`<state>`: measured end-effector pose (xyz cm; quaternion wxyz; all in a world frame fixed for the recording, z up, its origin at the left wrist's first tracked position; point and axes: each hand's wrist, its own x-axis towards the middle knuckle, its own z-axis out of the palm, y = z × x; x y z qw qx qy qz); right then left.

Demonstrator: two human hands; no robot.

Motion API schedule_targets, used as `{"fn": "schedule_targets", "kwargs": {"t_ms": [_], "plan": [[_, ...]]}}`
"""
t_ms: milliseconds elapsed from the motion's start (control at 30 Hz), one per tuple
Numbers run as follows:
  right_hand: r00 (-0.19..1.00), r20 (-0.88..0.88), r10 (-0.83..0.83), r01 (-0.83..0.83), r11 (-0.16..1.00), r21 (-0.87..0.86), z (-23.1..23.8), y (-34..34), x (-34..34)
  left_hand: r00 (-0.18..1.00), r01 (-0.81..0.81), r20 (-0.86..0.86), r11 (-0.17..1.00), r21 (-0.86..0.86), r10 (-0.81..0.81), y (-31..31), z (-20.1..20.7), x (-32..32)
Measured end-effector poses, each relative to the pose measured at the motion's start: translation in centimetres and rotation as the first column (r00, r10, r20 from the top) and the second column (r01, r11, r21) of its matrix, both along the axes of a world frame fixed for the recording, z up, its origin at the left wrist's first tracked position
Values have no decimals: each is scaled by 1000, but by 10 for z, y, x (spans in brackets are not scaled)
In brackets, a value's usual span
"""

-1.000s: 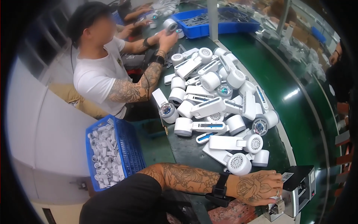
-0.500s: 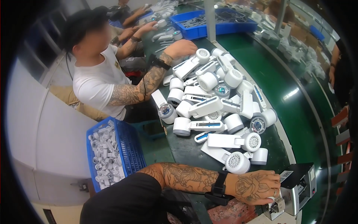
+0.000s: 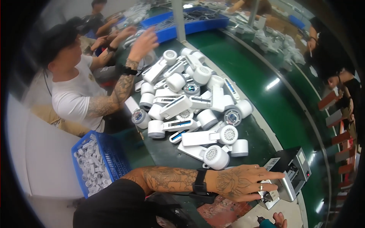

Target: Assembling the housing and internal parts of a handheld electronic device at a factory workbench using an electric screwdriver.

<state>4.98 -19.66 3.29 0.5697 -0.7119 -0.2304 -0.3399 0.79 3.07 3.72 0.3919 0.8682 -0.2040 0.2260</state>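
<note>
My left hand [image 3: 243, 185] reaches across at the lower right, palm down. Its fingers are stretched out over the metal front of a small black-and-silver screw feeder [image 3: 291, 190]; no held thing shows under them. At the bottom edge, only the fingers of my right hand [image 3: 280, 219] show, curled beside a teal electric screwdriver [image 3: 267, 223] with a dark tip. Most of that tool and hand is cut off by the frame. Beyond my left forearm lies a pile of white handheld fans [image 3: 216, 157], some with open housings showing circuit boards and blue parts.
A blue crate [image 3: 108, 161] of small white parts stands left of the table. Across the pile, a co-worker's hand [image 3: 144, 43] is raised. A green conveyor belt [image 3: 243, 62] runs along the right. A blue tray [image 3: 207, 24] of dark parts sits at the back behind a post.
The view has shifted, moving the scene leftward. My right hand and the screwdriver have come in at the bottom. My left fingers have stretched out. The co-worker's hand has lifted off the pile.
</note>
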Motion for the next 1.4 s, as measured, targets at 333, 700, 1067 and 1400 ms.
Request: {"fn": "schedule_targets", "kwargs": {"t_ms": [333,700,1067,1400], "plan": [[994,-90,65,-60,996,61,-2,-8,-1,998,-41,38,999,0,41,0,-7,6],[990,-130,60,-56,998,34,6,-3,-4,999,-26,-40,1000,-7,26,1,-1,4],[986,-153,64,-56,997,62,3,-5,-4,998,-46,-47,998,-43,44,-2,3,5],[993,-98,70,-69,997,17,0,-3,-3,998,-31,-49,998,-58,28,3,5,2]]}}
